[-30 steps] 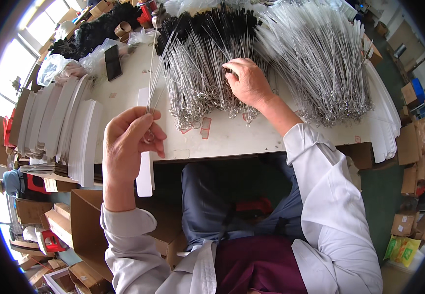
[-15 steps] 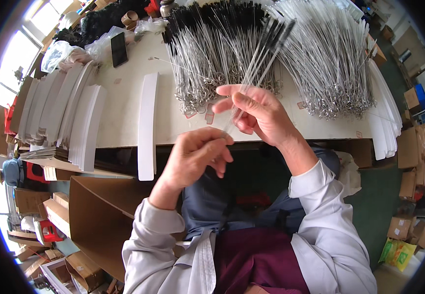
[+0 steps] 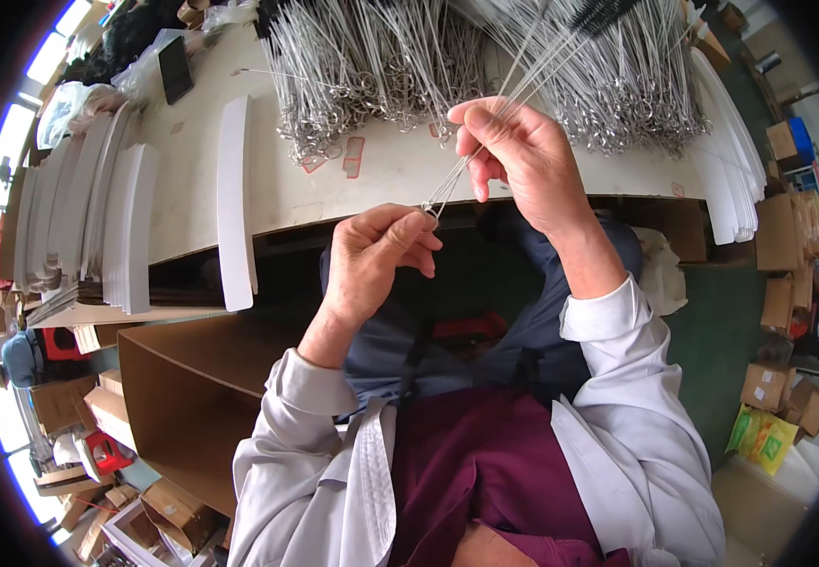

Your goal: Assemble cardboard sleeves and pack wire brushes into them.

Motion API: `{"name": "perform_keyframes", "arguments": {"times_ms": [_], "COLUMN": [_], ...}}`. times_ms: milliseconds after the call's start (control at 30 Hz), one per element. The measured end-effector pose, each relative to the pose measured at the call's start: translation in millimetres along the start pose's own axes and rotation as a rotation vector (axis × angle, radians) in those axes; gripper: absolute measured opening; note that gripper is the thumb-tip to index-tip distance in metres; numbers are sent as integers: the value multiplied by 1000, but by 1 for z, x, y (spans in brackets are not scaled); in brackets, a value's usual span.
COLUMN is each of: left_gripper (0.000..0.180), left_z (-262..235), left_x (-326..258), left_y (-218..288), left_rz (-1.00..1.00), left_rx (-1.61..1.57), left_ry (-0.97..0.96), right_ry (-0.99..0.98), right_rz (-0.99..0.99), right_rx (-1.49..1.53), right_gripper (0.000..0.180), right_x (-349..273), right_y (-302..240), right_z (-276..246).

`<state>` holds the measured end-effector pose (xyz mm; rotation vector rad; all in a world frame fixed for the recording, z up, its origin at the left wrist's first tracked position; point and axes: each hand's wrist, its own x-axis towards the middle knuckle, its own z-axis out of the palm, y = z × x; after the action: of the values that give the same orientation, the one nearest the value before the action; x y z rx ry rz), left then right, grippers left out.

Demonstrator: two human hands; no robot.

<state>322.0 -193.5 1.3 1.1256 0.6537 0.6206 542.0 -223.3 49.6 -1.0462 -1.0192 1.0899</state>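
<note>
Now both hands are up off the bench (image 3: 268,203) and joined on one small bunch of wire brushes (image 3: 513,90), where a second ago the right hand lay on the heap and the left held a single piece by the edge. Left hand (image 3: 372,260) is closed, pinching the looped ends of the bunch between thumb and fingers; right hand (image 3: 513,156) is closed too, gripping the wire stems higher up, with the black bristle tips fanned out towards the far side. So a handful has been drawn from the stock and is being evened up in the air, as I judge it. By count: one bunch in hand, its wires too fine to number; two big heaps of brushes (image 3: 381,66) on the bench; one loose white card strip (image 3: 233,203); one stack of white cards (image 3: 88,227) at the left
</note>
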Motion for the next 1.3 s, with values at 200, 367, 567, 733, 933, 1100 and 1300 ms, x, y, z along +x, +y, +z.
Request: {"name": "perform_keyframes", "arguments": {"times_ms": [200, 367, 567, 733, 933, 1100, 1300], "left_gripper": [23, 24, 22, 23, 20, 18, 15], "left_z": [7, 17, 26, 35, 52, 60, 74], "left_x": [2, 1, 1, 0, 0, 6, 6], "left_y": [-6, -12, -17, -18, -26, -28, -32], "left_rz": [15, 53, 4, 24, 19, 61, 36], "left_rx": [-205, -358, -295, -216, -134, -83, 105], "left_ry": [42, 49, 83, 101, 72, 67, -5], "right_ry": [118, 115, 129, 190, 328, 324, 339], "right_rz": [-35, -27, 64, -12, -278, -199, -19], "right_rx": [183, 20, 89, 90, -30, 123, 584], "right_gripper": [28, 28, 24, 19, 23, 29, 31], "right_x": [-16, -26, -33, -36, -29, -32, -37], "right_y": [4, -2, 2, 3, 15, 18, 12], "right_z": [-16, -25, -32, -40, -40, -35, -26]}}
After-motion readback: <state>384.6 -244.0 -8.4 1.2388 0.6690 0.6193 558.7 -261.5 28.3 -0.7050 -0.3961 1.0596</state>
